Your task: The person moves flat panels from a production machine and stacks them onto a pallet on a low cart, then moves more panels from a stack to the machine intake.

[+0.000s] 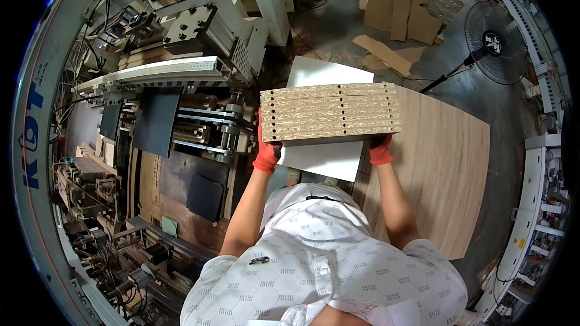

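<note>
Both my hands wear red gloves and hold up a stack of several chipboard panels, seen from its raw edges with drilled holes. My left hand grips the stack's lower left corner. My right hand grips its lower right corner. A white panel face shows just under the stack, between my hands. Another white panel shows beyond the stack's top edge.
A drilling machine with rails and clamps fills the left side. A large wood-grain board lies to the right under my right arm. A standing fan and cardboard pieces sit on the floor beyond.
</note>
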{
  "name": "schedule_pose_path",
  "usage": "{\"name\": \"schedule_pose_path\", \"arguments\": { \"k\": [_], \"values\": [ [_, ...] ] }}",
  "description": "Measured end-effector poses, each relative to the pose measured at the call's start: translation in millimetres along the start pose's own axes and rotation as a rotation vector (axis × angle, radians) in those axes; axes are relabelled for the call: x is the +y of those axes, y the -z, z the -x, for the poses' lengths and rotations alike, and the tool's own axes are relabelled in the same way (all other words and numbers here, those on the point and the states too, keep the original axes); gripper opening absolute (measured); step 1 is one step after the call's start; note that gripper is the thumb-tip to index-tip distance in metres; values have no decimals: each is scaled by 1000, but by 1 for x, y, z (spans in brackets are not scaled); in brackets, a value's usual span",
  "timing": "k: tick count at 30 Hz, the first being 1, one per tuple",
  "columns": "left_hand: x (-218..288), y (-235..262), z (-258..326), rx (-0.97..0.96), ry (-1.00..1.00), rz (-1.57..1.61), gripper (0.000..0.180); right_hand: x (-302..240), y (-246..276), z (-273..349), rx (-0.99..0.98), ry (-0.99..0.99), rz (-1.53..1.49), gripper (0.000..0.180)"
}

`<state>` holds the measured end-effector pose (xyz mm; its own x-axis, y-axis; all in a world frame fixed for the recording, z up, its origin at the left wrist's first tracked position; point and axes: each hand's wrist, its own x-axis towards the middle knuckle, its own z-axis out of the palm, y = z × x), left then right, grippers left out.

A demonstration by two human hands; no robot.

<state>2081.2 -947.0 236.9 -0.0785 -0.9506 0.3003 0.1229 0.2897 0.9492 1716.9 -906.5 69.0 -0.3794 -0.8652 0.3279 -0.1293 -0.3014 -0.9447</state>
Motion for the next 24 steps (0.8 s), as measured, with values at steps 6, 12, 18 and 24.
{"name": "schedule_pose_path", "arguments": {
  "k": [6, 12, 18, 24],
  "values": [
    [13, -2, -11, 26, -229, -111, 100, -117, -49, -32, 464, -665, -848, 54],
    [-14, 6, 2, 102, -78, -298, 99, -73, -31, -23, 282, -470, -716, 53],
    [-10, 13, 9, 119, -15, -262, 105, -40, -21, -11, 165, -449, -858, 55],
    [21, -4, -4, 48, 39, -202, 106, 18, 33, -1, -230, -337, -1212, 51]
  ]
}}
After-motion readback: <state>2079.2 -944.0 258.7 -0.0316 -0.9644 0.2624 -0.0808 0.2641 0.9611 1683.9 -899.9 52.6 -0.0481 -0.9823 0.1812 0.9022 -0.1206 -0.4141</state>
